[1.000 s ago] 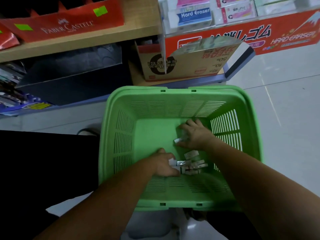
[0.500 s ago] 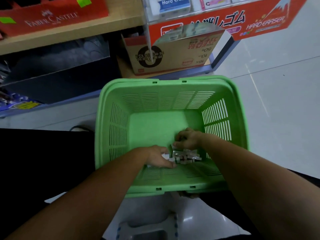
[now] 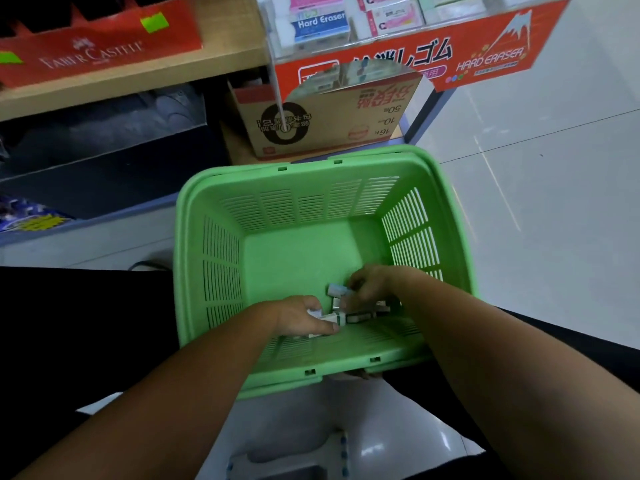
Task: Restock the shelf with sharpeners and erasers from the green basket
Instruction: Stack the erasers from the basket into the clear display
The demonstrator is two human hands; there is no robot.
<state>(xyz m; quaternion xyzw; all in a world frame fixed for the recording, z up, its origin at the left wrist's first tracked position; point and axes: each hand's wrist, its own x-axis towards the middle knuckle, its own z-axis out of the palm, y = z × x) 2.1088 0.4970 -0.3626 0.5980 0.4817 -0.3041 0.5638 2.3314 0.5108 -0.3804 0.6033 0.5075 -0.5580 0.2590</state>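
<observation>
A green slatted basket (image 3: 214,271) sits in front of me on my lap. Several small wrapped erasers (image 3: 360,315) lie in a heap at its near right corner. My left hand (image 3: 301,318) is down in the basket with its fingers closed over some of the small erasers. Just beyond the heap, my right hand (image 3: 369,284) pinches one pale blue and white eraser (image 3: 337,291). The shelf's clear display (image 3: 346,26) with "Hard Eraser" packs stands at the top.
A red Faber-Castell box (image 3: 93,53) rests on the wooden shelf board (image 3: 138,84) at the upper left. A cardboard carton (image 3: 329,119) stands on the low shelf behind the basket. Grey tiled floor (image 3: 536,188) spreads to the right. A small stool (image 3: 287,459) shows below.
Both hands have drawn closer together over the heap at the basket's near side. My right hand moved back from the basket's middle and now pinches an eraser. The view shifted.
</observation>
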